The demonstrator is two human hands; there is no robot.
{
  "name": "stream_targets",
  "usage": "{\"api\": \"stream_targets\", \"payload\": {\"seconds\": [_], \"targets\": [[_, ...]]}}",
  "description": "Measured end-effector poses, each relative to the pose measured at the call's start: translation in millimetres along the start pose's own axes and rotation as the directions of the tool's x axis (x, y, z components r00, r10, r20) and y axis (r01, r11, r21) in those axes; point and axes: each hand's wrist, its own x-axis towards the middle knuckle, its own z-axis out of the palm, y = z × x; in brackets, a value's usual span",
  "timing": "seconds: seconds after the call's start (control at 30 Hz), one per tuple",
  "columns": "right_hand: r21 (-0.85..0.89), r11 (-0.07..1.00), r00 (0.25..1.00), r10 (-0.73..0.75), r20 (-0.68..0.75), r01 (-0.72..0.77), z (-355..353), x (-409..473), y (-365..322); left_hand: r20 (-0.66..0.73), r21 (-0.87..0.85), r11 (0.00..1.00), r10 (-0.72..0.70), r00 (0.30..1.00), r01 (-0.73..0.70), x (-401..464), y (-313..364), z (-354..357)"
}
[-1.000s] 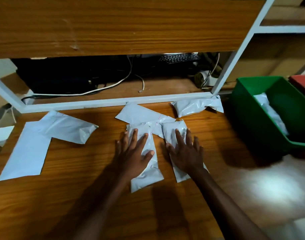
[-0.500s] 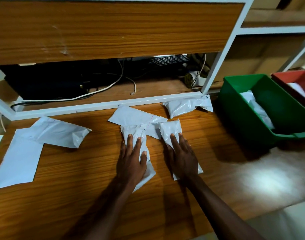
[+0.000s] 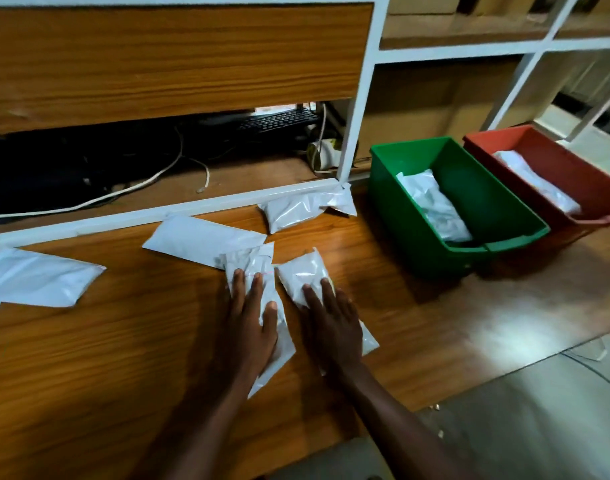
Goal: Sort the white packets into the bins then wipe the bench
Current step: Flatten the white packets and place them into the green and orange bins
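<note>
Several white packets lie on the wooden bench [image 3: 123, 341]. My left hand [image 3: 251, 327] lies flat, fingers apart, on a long packet [image 3: 250, 263]. Beside it my right hand [image 3: 331, 323] presses flat on a shorter padded packet [image 3: 302, 271]. A flat packet [image 3: 196, 237] sits just behind them, partly under the long one. Another packet [image 3: 296, 209] rests against the white rail, and a large one [image 3: 37, 277] lies at the far left. On the right stand a green bin [image 3: 400, 220] and a red bin [image 3: 573, 161], each holding a white packet.
A white shelf frame [image 3: 359, 98] with a wooden panel rises behind the bench. Under it lie a black keyboard [image 3: 279, 121] and cables [image 3: 141, 183]. The bench's front edge runs diagonally at lower right, with grey floor [image 3: 521, 410] beyond.
Both hands have drawn the two packets a little toward me across the bench. The view has swung right, bringing the red bin fully into sight.
</note>
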Motion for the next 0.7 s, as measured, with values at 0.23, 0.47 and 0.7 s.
{"api": "stream_targets", "payload": {"seconds": [0.23,0.47,0.7], "targets": [[0.157,0.986,0.982,-0.028,-0.188,0.059,-55,-35,62,-0.045,-0.019,1.000,0.017,0.999,-0.018,-35,76,26],[0.173,0.983,0.928,0.117,-0.354,-0.058,-108,-87,129,-0.007,0.090,0.978,0.189,0.982,-0.187,-78,162,60],[0.190,0.951,0.837,0.304,-0.455,-0.242,-145,-129,184,0.066,-0.033,0.936,0.351,0.934,-0.349,-97,218,97]]}}
